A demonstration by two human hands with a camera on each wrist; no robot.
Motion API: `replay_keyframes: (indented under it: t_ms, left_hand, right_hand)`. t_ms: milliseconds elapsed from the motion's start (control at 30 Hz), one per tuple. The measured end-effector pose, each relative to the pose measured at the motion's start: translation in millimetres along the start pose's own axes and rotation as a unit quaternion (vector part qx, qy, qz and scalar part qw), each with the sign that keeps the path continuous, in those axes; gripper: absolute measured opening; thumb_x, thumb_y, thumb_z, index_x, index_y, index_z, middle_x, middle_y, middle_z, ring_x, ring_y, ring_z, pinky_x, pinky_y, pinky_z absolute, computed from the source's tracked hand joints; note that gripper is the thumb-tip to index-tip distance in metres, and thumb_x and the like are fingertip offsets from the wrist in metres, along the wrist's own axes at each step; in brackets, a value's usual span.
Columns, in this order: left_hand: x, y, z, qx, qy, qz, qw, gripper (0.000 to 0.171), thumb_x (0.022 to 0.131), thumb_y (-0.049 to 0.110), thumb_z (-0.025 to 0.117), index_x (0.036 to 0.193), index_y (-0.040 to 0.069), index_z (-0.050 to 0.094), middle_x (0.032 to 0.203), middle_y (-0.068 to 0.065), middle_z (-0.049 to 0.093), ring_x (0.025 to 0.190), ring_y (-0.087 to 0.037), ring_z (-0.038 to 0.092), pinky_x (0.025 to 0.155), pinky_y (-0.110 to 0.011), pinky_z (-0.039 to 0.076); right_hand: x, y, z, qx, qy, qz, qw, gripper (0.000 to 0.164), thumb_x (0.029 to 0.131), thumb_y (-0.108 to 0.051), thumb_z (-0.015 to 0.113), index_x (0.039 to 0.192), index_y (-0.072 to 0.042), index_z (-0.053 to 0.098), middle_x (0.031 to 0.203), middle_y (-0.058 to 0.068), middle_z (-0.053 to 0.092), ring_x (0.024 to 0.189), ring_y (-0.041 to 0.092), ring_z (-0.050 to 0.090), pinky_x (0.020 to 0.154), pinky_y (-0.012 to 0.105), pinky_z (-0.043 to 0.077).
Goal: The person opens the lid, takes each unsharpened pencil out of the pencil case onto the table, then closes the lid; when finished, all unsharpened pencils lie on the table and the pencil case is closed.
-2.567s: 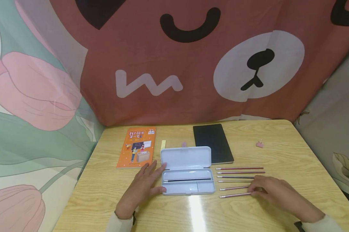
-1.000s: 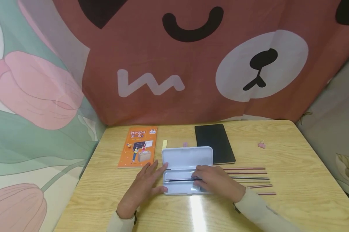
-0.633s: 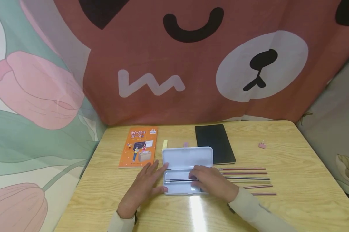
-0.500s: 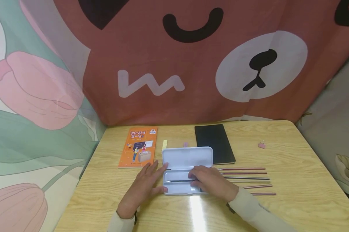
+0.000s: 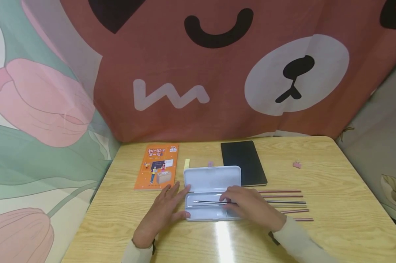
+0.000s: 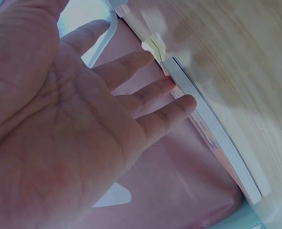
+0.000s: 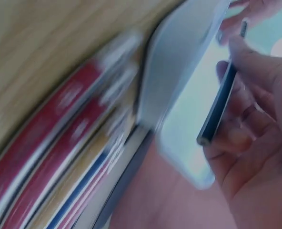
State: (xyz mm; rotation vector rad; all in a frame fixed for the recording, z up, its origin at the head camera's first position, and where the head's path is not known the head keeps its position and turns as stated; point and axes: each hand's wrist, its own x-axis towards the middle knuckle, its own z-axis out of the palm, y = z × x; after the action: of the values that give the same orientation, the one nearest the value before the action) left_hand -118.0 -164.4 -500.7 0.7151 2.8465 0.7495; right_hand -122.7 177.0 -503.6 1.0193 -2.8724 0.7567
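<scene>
The pale blue pencil case (image 5: 212,179) lies with its lid raised. My right hand (image 5: 253,206) pinches a dark pencil (image 5: 209,202) over the case's inner tray; its eraser end points left. In the right wrist view the dark pencil (image 7: 219,107) sits between thumb and fingers. At the case's left edge, my left hand (image 5: 165,208) has its fingers spread, with thumb and index fingertips touching the rim. Several pencils (image 5: 283,196) lie in a row right of the case, partly behind my right hand and sleeve.
An orange book (image 5: 156,166) lies beyond my left hand. Behind the case are a yellow strip (image 5: 187,163), a small purple item (image 5: 210,164) and a black notebook (image 5: 245,160). A pink binder clip (image 5: 297,164) sits at the far right. A printed cloth (image 5: 184,124) hangs behind the table.
My right hand went from the pencils on the table to the case and took hold of the dark pencil lying there. That pencil has since shifted slightly up and right. My left hand stays put.
</scene>
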Motion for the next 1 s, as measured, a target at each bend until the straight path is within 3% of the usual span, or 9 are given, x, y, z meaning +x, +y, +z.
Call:
replay_keyframes:
  t_ms: [100, 467, 667, 800, 1000]
  left_hand:
    - [-0.2, 1.2, -1.0, -0.006, -0.002, -0.004, 1.0, 0.088, 0.091, 0.041, 0.086, 0.167, 0.018, 0.05, 0.171, -0.033, 0.04, 0.153, -0.067, 0.037, 0.125, -0.08, 0.03]
    - [-0.1, 1.2, -1.3, -0.006, -0.004, 0.001, 1.0, 0.086, 0.092, 0.041, 0.085, 0.167, 0.016, 0.05, 0.171, -0.034, 0.04, 0.152, -0.068, 0.037, 0.124, -0.081, 0.031]
    - [0.6, 0.7, -1.0, -0.004, -0.008, -0.005, 0.9999, 0.087, 0.092, 0.042, 0.085, 0.168, 0.018, 0.05, 0.171, -0.033, 0.039, 0.153, -0.067, 0.035, 0.124, -0.081, 0.03]
    - [1.0, -0.2, 0.1, -0.005, -0.012, -0.01, 0.9999, 0.087, 0.092, 0.042, 0.085, 0.168, 0.019, 0.049, 0.172, -0.033, 0.039, 0.154, -0.067, 0.034, 0.125, -0.081, 0.029]
    - [1.1, -0.5, 0.2, -0.004, -0.012, -0.007, 0.9999, 0.086, 0.093, 0.041, 0.085, 0.167, 0.018, 0.05, 0.172, -0.033, 0.039, 0.154, -0.067, 0.035, 0.124, -0.082, 0.03]
  right_hand:
    - [-13.6, 6.7, -12.6, 0.001, -0.009, 0.016, 1.0, 0.017, 0.103, -0.025, 0.081, 0.117, -0.034, 0.078, 0.1, -0.022, 0.067, 0.09, -0.003, 0.059, 0.079, 0.025, 0.059]
    - [-79.5, 34.5, -50.5, -0.07, 0.033, 0.028, 0.997, 0.019, 0.097, -0.025, 0.086, 0.109, -0.039, 0.082, 0.112, -0.021, 0.075, 0.104, 0.005, 0.071, 0.085, 0.036, 0.065]
    - [-113.2, 50.2, -54.8, -0.077, 0.049, 0.016, 0.996, 0.024, 0.091, -0.023, 0.091, 0.103, -0.041, 0.081, 0.103, -0.027, 0.064, 0.089, -0.009, 0.056, 0.064, 0.021, 0.052]
    - [-131.0, 57.6, -53.2, -0.08, 0.048, 0.012, 0.996, 0.026, 0.087, -0.021, 0.094, 0.102, -0.039, 0.083, 0.1, -0.027, 0.063, 0.085, -0.011, 0.052, 0.06, 0.019, 0.048]
    - [-146.0, 61.6, -52.9, -0.104, 0.027, 0.032, 0.994, 0.025, 0.084, -0.024, 0.095, 0.099, -0.04, 0.083, 0.099, -0.027, 0.064, 0.087, -0.009, 0.058, 0.061, 0.023, 0.053]
